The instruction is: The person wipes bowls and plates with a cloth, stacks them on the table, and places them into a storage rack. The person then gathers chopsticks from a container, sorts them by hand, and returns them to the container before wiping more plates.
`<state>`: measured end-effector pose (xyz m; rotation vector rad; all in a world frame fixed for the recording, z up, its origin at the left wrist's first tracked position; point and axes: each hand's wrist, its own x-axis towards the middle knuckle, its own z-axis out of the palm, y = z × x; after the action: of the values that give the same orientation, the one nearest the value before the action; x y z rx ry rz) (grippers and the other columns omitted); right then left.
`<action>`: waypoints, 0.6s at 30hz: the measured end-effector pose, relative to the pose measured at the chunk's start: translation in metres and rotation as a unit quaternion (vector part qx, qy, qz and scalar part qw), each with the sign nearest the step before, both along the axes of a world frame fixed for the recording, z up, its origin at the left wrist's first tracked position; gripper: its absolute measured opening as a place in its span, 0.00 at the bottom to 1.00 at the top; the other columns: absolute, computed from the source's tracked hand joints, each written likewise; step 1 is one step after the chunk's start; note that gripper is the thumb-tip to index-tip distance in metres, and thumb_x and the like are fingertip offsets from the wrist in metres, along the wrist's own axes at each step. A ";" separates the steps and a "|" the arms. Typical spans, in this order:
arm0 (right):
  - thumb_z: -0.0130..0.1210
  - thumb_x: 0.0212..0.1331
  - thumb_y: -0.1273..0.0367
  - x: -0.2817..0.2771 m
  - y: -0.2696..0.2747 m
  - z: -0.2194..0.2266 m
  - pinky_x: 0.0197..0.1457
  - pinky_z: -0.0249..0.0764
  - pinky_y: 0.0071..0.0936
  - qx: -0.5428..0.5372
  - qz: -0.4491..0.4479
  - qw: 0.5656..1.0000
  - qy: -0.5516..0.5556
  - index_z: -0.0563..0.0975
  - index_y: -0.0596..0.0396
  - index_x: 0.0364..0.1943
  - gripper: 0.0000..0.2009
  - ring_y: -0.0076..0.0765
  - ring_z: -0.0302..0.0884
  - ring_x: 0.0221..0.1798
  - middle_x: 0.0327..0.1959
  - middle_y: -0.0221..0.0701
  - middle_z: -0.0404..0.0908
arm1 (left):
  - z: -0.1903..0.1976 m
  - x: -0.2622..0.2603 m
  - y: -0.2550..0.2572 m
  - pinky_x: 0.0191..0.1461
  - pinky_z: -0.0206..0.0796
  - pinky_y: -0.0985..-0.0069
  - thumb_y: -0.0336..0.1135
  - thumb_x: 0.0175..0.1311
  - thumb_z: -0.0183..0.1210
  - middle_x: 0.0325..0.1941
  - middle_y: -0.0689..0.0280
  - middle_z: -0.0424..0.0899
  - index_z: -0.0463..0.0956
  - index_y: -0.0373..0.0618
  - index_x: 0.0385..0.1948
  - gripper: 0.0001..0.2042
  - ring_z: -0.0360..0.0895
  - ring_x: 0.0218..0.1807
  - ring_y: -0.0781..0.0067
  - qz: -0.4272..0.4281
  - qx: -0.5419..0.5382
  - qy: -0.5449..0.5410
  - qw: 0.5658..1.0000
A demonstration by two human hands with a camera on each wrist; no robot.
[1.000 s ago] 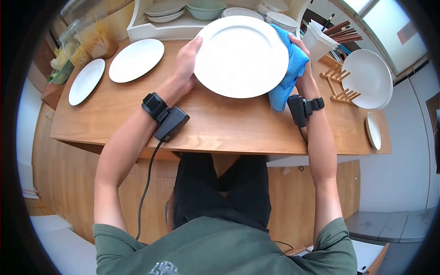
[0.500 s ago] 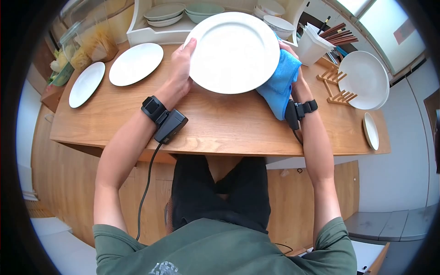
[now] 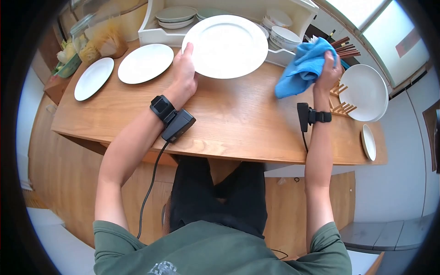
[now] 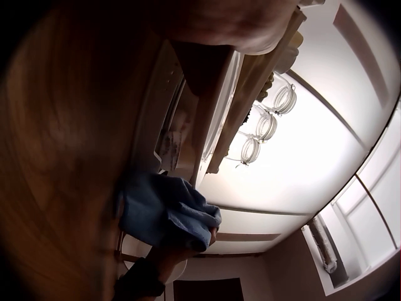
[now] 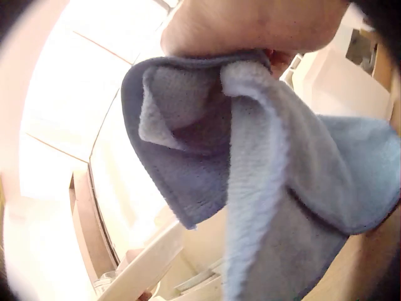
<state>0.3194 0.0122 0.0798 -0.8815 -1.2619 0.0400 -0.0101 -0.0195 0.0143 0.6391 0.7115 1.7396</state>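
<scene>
A large white plate (image 3: 224, 48) is held up over the far side of the table by my left hand (image 3: 185, 71), which grips its left edge with the thumb on top and the fingers hidden beneath. Off to the right, my right hand (image 3: 328, 73) grips a bunched blue cloth (image 3: 302, 71), apart from the plate. Folds of the cloth (image 5: 263, 169) hang below the hand in the right wrist view. From the left wrist, the cloth (image 4: 166, 210) shows past the plate's underside.
Two white plates (image 3: 145, 64) (image 3: 94, 79) lie at the table's left. A white shelf (image 3: 165, 36) with stacked bowls stands behind. On the right are a wooden rack (image 3: 343, 109) with large plates (image 3: 364, 91), chopsticks (image 3: 347, 48) and a small dish (image 3: 368, 142). Food jars (image 3: 107, 43) stand back left.
My right hand has come away from the plate's right edge with the cloth, moving right. The plate now stays in my left hand alone, shifted slightly left.
</scene>
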 end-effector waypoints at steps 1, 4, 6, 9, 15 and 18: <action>0.52 0.60 0.60 -0.001 -0.009 0.007 0.36 0.69 0.22 0.000 0.003 1.000 -0.003 0.79 0.57 0.33 0.13 0.23 0.73 0.32 0.29 0.26 0.77 | 0.000 0.001 -0.002 0.59 0.67 0.71 0.43 0.71 0.44 0.55 0.60 0.75 0.64 0.38 0.57 0.20 0.73 0.55 0.70 -0.001 -0.002 0.005 1.000; 0.52 0.60 0.59 -0.004 -0.035 0.026 0.33 0.71 0.27 0.041 -0.143 0.986 -0.080 0.79 0.57 0.30 0.14 0.27 0.75 0.27 0.23 0.30 0.79 | 0.001 0.000 -0.005 0.58 0.67 0.73 0.43 0.71 0.45 0.54 0.61 0.76 0.65 0.38 0.57 0.20 0.74 0.54 0.72 -0.003 0.035 0.043 0.998; 0.53 0.59 0.56 -0.007 -0.040 0.030 0.31 0.72 0.34 0.047 -0.230 0.958 -0.164 0.79 0.55 0.30 0.16 0.36 0.79 0.25 0.21 0.36 0.80 | 0.003 0.001 -0.006 0.57 0.68 0.74 0.43 0.71 0.45 0.53 0.61 0.76 0.65 0.38 0.57 0.20 0.74 0.53 0.73 -0.001 0.034 0.060 0.998; 0.47 0.59 0.44 -0.006 -0.026 0.017 0.39 0.74 0.39 -0.171 -0.220 0.900 -0.334 0.82 0.50 0.37 0.25 0.51 0.81 0.36 0.32 0.46 0.82 | 0.003 0.003 -0.006 0.56 0.68 0.75 0.43 0.71 0.46 0.52 0.61 0.77 0.66 0.37 0.56 0.20 0.75 0.52 0.73 -0.002 0.042 0.084 0.996; 0.34 0.63 0.39 -0.038 -0.009 -0.024 0.37 0.74 0.27 -0.423 0.202 0.836 -0.285 0.79 0.62 0.45 0.37 0.33 0.78 0.33 0.42 0.41 0.82 | 0.005 0.006 -0.009 0.53 0.70 0.77 0.43 0.71 0.45 0.50 0.61 0.78 0.66 0.37 0.56 0.20 0.76 0.50 0.75 -0.002 0.066 0.098 0.993; 0.32 0.64 0.39 -0.056 -0.023 -0.020 0.34 0.73 0.21 -0.389 0.295 0.863 -0.128 0.75 0.63 0.52 0.38 0.24 0.74 0.30 0.43 0.39 0.81 | 0.007 0.007 -0.011 0.51 0.70 0.78 0.43 0.72 0.44 0.49 0.61 0.77 0.67 0.37 0.56 0.20 0.76 0.48 0.76 -0.001 0.063 0.084 0.994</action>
<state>0.2633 -0.0105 0.0596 -1.1643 -1.7697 1.0134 -0.0030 -0.0303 0.0216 0.8813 0.7197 1.7536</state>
